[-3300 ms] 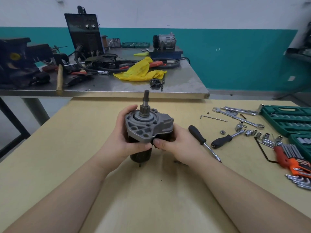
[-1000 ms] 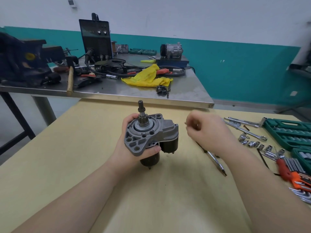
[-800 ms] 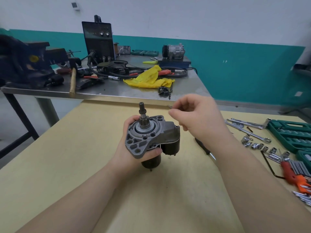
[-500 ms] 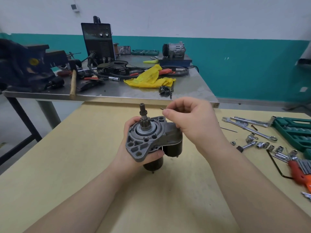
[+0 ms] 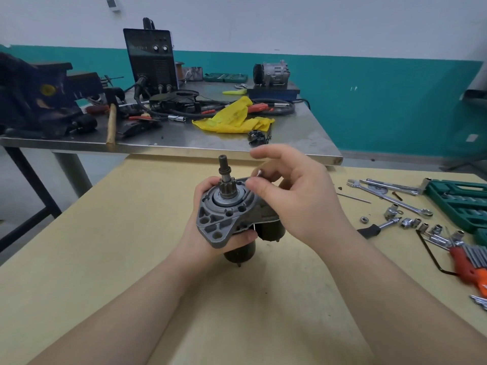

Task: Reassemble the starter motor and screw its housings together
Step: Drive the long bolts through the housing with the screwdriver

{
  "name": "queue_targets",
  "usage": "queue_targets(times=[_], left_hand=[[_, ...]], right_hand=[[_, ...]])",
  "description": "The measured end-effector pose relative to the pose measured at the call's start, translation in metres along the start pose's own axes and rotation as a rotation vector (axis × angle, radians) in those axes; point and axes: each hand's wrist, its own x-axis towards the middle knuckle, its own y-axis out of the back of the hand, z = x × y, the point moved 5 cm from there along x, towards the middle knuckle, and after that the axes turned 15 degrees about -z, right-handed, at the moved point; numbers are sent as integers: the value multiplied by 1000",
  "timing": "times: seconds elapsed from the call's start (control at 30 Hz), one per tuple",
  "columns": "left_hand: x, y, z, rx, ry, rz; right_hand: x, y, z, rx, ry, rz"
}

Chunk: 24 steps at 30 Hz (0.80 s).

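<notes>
The starter motor (image 5: 224,219) stands upright on the wooden table (image 5: 131,233), its grey cast nose housing on top and the pinion shaft (image 5: 225,177) pointing up. My left hand (image 5: 203,233) grips the motor from behind and below, thumb under the front flange. My right hand (image 5: 295,196) hovers over the housing's right side, thumb and fingers pinching a small metal screw (image 5: 259,173) at the top edge of the housing. The dark motor body below is mostly hidden by my hands.
Right of the motor lie a black-handled driver (image 5: 371,230), loose sockets (image 5: 411,222), wrenches (image 5: 390,196), hex keys (image 5: 469,262) and a green socket case (image 5: 461,201). A steel bench (image 5: 184,143) behind holds a vise, welder, hammer and yellow cloth.
My right hand left the motor, went to the tools at the right, and came back with a small screw to the top of the housing. The left hand kept its hold.
</notes>
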Motion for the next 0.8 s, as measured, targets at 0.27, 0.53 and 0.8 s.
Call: queue_targets(times=[0.27,0.53,0.8], left_hand=[[1,1,-15,-26,30,9],[2,0,-21,-56,57,-42],[-1,-2,-17,-84,80,-26]], right_hand=[[-3,-6,0,-63,81,-55],[-5,-2,-10,-239,180,-126],[-8,-8,-22,-414,314,-158]])
